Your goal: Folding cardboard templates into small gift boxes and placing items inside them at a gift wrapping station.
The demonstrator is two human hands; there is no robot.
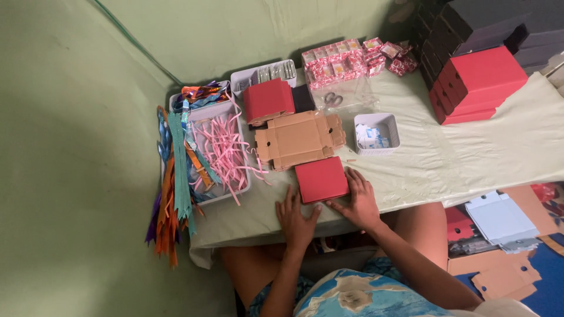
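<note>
- Head view: a small red box (321, 179) with a matte card lid lies at lower centre, on the near edge of the bench (470, 158), which is draped in pale cloth.
- Left hand (296, 220) lies flat just below the box's left corner, fingers (289, 198) released and spread, touching its edge.
- Right hand (359, 199) rests against the box's right side, fingers loose, grasping nothing.
- Just above the box, a flat brown corrugated blank (298, 140), unfolded.
- Above that, a red folded stack (268, 100).
- Left of centre, a white tray (230, 111) of pink paper shreds (226, 149), with coloured ribbons (174, 176) hanging over the bench edge.
- Centre right, a small white basket (377, 132) of blue-and-white packets.
- Upper centre, small red-and-white patterned packs (338, 61).
- Upper right, stacked red boxes (479, 82) beside dark boxes (487, 23).
</note>
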